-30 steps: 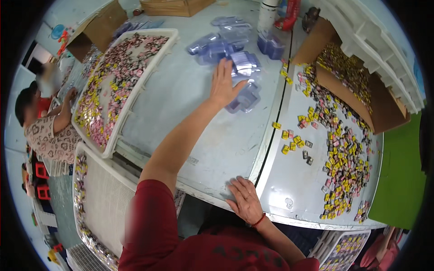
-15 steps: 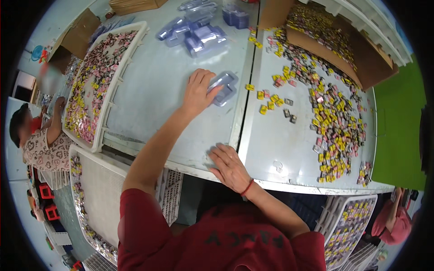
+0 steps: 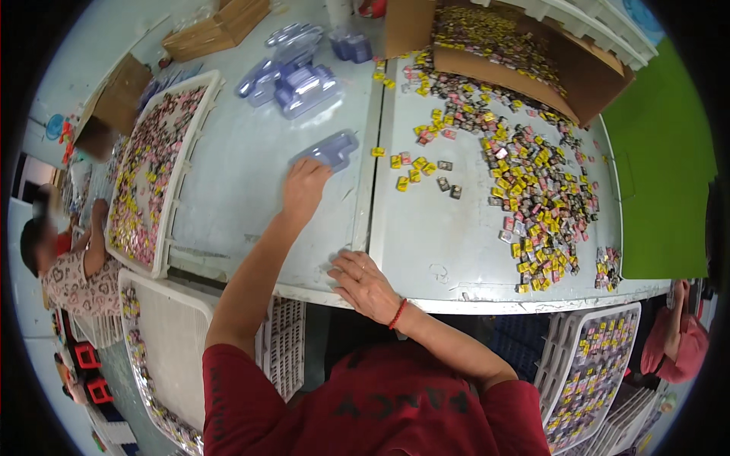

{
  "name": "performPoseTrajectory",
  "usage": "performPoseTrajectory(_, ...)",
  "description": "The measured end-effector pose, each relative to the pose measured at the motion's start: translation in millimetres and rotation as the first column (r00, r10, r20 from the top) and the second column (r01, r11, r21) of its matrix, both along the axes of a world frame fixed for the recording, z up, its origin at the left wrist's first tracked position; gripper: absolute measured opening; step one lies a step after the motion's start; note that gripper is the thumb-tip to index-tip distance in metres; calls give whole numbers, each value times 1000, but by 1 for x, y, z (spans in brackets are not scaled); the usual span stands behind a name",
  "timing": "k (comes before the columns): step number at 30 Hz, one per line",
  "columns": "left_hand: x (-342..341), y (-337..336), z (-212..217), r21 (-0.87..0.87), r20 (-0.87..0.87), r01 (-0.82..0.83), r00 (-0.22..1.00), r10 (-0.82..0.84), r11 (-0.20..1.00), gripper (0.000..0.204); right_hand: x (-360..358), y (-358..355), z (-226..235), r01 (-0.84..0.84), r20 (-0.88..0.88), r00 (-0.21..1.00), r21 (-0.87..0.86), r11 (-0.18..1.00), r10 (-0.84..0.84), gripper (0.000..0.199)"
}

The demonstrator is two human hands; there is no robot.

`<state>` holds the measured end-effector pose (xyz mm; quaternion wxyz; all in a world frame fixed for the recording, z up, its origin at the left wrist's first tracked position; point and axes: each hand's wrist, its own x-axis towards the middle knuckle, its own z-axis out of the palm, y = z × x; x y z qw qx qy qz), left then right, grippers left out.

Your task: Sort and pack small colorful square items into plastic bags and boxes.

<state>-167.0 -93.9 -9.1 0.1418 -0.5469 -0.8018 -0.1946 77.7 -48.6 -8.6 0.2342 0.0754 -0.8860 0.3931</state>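
My left hand [image 3: 306, 188] is closed over the lower left end of a clear bluish plastic blister tray [image 3: 340, 149]. The tray lies slantwise on the grey-white table, and its stepped outline shows beyond my fingertips. My right hand [image 3: 368, 288], a red bead bracelet at its wrist, rests palm down at the near table edge. Its fingers are spread and hold nothing. Past the tray, a loose heap of similar clear blister trays [image 3: 304, 90] sits near the far side, with a nested stack [image 3: 350, 47] beside it.
Small yellow, black and pink pieces [image 3: 544, 201] cover much of the right table, spilling from a cardboard box [image 3: 502, 74]. At left is a white crate [image 3: 188, 144] of similar pieces. More crates [image 3: 593, 372] stand below the edge. A co-worker [image 3: 80, 266] is at far left.
The whole view has shifted a little. My left hand has moved from the blister tray's side to its near left end, and the tray has turned to a slant. My right hand stays at the edge.
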Motion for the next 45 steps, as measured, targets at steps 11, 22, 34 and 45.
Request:
performPoseTrajectory(11, 80, 129, -25, 75, 288, -24, 958, 2, 997, 77, -21, 221, 13, 647, -132, 760, 254, 719, -637, 30)
performPoseTrajectory(22, -2, 237, -16, 346, 308, 36, 940, -150, 938, 51, -65, 421, -7, 617, -4, 746, 383, 688, -666, 33)
performPoseTrajectory(34, -68, 322, -21, 289, 186, -45, 982, -10, 956, 45, -118, 498, 39, 721, -291, 665, 489, 490, -688, 44)
performPoseTrajectory(45, -102, 412, -16, 29, 257, 71, 963, -76, 997, 60, -143, 560, 39, 708, -156, 629, 520, 478, -761, 29)
